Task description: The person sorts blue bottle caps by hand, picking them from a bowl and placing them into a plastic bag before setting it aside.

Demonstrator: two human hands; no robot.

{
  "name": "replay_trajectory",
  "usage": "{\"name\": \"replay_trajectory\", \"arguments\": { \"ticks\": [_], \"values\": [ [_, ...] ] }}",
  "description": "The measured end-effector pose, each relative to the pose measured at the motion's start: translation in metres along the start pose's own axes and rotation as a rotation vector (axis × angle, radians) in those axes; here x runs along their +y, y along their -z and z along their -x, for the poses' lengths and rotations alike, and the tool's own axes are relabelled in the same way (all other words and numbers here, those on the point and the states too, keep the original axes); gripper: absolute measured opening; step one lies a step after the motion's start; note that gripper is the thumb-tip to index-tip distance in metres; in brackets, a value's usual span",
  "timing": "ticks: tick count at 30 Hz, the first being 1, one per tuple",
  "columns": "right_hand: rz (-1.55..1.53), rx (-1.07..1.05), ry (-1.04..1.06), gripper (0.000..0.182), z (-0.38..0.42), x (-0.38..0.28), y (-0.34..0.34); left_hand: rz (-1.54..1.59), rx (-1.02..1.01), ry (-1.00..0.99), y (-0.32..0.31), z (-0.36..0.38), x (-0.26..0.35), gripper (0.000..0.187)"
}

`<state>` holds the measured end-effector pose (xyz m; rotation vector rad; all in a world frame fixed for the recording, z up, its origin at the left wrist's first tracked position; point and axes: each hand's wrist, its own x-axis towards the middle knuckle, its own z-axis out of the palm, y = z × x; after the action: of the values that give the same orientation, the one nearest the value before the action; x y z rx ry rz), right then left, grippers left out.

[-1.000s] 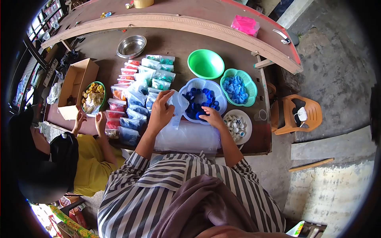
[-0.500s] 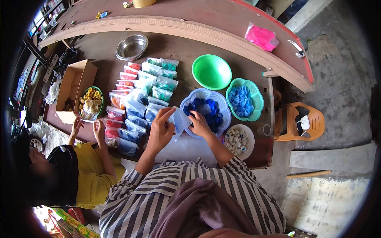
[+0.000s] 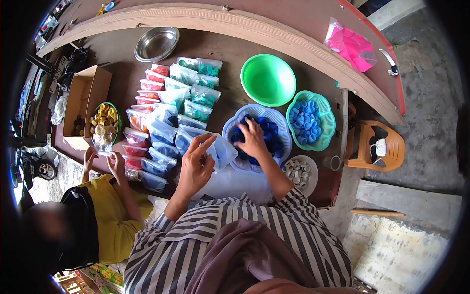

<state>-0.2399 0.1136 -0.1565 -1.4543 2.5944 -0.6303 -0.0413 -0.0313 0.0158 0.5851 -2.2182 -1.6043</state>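
My left hand (image 3: 195, 169) pinches a clear plastic bag (image 3: 223, 151) near the middle of the table and holds its mouth toward the right. Over a lavender basket (image 3: 287, 134), my right hand (image 3: 253, 139) reaches down with its fingers spread, touching dark blue bottle caps (image 3: 268, 131). No cap shows clearly in its grasp. Clear plastic (image 3: 235, 185) lies flat on the table just below the bag. To the left of the bag are rows of filled bags (image 3: 164, 131) with red, blue and green contents.
Right of the basket stand a teal basket (image 3: 329, 132) of light blue caps and a white bowl (image 3: 312, 182) of pale caps. Behind are a green basin (image 3: 268, 81) and a steel bowl (image 3: 156, 45). At left, a co-worker's hands (image 3: 116, 165) work near a cardboard box (image 3: 88, 98).
My right hand has moved farther into the basket and its fingers have spread over the caps. The left hand keeps the bag in nearly the same place. The view has shifted slightly.
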Motion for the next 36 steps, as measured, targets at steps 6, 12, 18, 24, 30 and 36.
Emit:
{"name": "replay_trajectory", "arguments": {
  "ticks": [6,12,18,24,30,36],
  "values": [
    [-0.128,-0.004,0.094,0.018,0.024,0.01,0.01,-0.032,-0.012,0.011,-0.001,-0.001,-0.004,0.049],
    [0.022,0.054,-0.156,0.047,0.054,0.05,0.065,0.002,0.01,-0.012,-0.005,-0.005,-0.005,0.052],
    [0.115,-0.086,-0.346,0.073,0.073,0.031,0.032,0.014,-0.009,-0.028,-0.008,0.001,-0.004,0.053],
    [-0.635,-0.018,-0.34,0.051,0.053,0.026,0.028,-0.024,0.008,-0.074,-0.004,0.01,-0.001,0.053],
    [-0.107,0.115,-0.331,0.055,0.044,0.065,0.024,-0.03,0.021,-0.055,-0.003,0.014,-0.004,0.053],
    [-0.18,0.002,-0.241,0.054,0.048,0.049,0.007,-0.031,0.026,-0.047,-0.006,0.011,-0.005,0.053]
  ]
}}
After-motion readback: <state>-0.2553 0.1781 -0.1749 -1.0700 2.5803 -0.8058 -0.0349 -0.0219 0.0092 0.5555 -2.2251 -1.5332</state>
